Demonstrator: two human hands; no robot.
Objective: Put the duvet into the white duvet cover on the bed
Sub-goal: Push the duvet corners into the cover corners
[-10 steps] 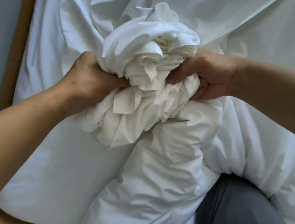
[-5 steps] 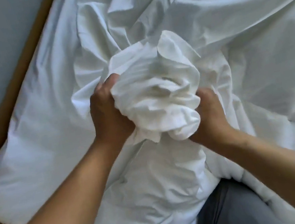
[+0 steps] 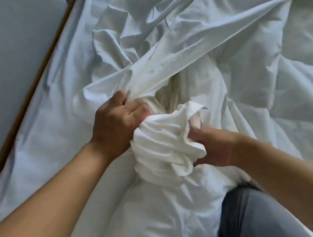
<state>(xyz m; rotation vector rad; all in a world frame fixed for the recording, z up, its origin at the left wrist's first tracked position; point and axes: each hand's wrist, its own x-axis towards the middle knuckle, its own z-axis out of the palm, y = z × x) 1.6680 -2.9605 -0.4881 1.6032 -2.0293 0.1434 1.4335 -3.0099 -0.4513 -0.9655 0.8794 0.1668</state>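
Curling tight, the fingers of the left hand clamp a bunched white cotton duvet cover; the right hand grips its opposite side. Just below lies the puffy white duvet, on the wooden-framed bed.

Creamy white cotton duvet cover is scrunched into a fat wad mid-bed, the rest sprawled wrinkly; puffy white duvet just below.

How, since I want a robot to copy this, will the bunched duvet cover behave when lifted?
Probably floppy: the duvet cover bunches into soft folds between the left hand and right hand. Likely light, since one hand's grip pulls a band of it taut. Expect sagging, not a held shape.
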